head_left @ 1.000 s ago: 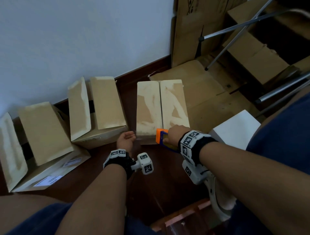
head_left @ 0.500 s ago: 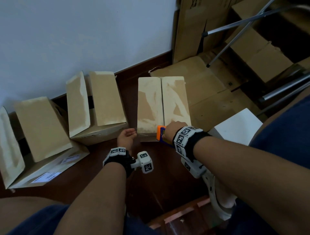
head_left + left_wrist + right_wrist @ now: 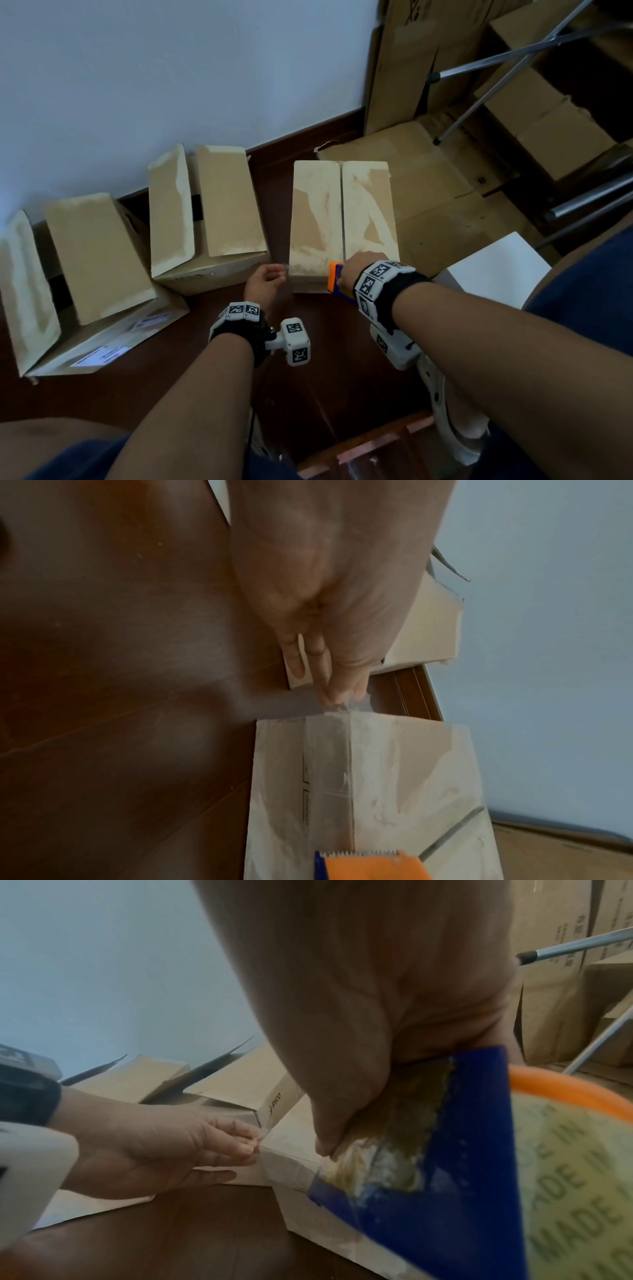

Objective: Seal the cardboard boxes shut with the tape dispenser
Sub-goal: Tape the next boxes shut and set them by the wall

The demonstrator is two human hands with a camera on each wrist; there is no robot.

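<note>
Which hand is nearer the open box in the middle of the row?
Left. The left hand is beside the middle open box; the right hand is beyond the closed box.

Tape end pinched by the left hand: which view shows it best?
Left wrist: the clear tape end sits at the fingertips, over the box edge. Right wrist shows it small; head barely shows it.

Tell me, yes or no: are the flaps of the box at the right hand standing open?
No. In the head view the box by the right hand has both top flaps folded flat, meeting along the centre seam.

Tape dispenser (image 3: 337, 281) mostly hidden behind right hand (image 3: 359, 270); grip unclear.
</note>
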